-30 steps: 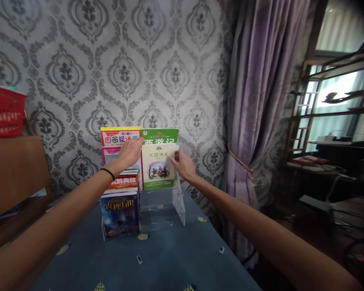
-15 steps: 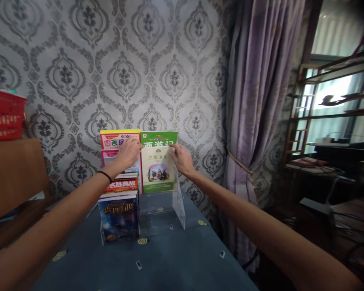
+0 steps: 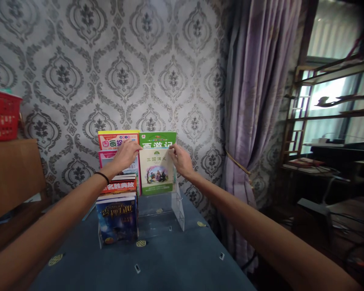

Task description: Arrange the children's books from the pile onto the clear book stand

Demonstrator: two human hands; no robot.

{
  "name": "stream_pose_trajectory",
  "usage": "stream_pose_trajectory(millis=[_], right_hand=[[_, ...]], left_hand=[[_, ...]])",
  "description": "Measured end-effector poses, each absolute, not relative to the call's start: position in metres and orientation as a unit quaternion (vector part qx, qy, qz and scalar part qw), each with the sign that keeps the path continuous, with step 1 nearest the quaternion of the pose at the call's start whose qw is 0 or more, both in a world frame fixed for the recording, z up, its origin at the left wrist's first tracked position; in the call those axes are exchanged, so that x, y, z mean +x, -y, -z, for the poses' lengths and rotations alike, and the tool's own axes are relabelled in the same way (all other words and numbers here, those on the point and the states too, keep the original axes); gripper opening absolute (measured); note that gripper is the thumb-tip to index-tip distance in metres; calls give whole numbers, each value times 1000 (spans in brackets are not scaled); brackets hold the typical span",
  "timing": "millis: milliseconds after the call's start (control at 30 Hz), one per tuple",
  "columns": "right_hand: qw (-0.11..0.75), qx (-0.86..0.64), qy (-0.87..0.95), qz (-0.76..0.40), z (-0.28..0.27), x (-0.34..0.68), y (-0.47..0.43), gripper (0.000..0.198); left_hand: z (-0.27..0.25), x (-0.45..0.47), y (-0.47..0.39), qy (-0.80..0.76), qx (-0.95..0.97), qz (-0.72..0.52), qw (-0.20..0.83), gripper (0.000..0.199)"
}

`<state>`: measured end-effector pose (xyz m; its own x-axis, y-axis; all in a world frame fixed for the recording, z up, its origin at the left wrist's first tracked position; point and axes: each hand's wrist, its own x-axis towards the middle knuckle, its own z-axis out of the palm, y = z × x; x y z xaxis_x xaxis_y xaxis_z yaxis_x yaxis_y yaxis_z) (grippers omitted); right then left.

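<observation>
A cream book with a green lower band (image 3: 157, 171) stands upright in the right column of a clear tiered book stand (image 3: 178, 206). My left hand (image 3: 126, 154) pinches its upper left corner, and my right hand (image 3: 181, 159) pinches its upper right corner. Behind it rises a green book (image 3: 157, 138). In the left column stand a red and yellow book (image 3: 109, 139), a pink-edged book (image 3: 104, 157) partly hidden by my left hand, a red book with white characters (image 3: 121, 186), and a dark blue book (image 3: 117, 220) at the front.
The stand rests on a table with a dark blue cloth (image 3: 170, 266). At far left a red basket (image 3: 3, 115) sits on a brown wooden box (image 3: 15, 178). Patterned wallpaper is behind, with a purple curtain (image 3: 255, 101) and a wooden shelf (image 3: 330, 117) on the right.
The view has shifted slightly. Both hands keep their hold on the cream book's upper corners; the book sits very slightly lower against the green book behind it.
</observation>
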<state>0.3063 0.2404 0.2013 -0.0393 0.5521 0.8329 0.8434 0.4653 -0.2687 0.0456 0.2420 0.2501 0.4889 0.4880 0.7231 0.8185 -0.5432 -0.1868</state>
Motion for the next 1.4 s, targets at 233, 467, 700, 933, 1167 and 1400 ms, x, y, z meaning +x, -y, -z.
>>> stream_pose_trajectory(millis=[233,467,700,933,1167,1400], right_hand=[[482,-489,713,142,-207,313,-244,21],[494,-476,715,134,-207,317,-250,21],[479,-479,722,139,-205,315,-253,22],[463,-484,728,144,-208,317,-251,23],[436,-501,727,175,-207,318,-247,25],[431,-530,703,197,-207,314,-238,29]], left_hand=[[-255,52,-245,404,-828,302,244,26],[-257,55,-250,411,-826,299,245,31],[-254,51,-254,404,-831,293,246,29],[-254,49,-256,389,-842,297,225,30],[-258,34,-256,391,-848,283,219,40],[-258,29,-255,392,-858,241,229,39]])
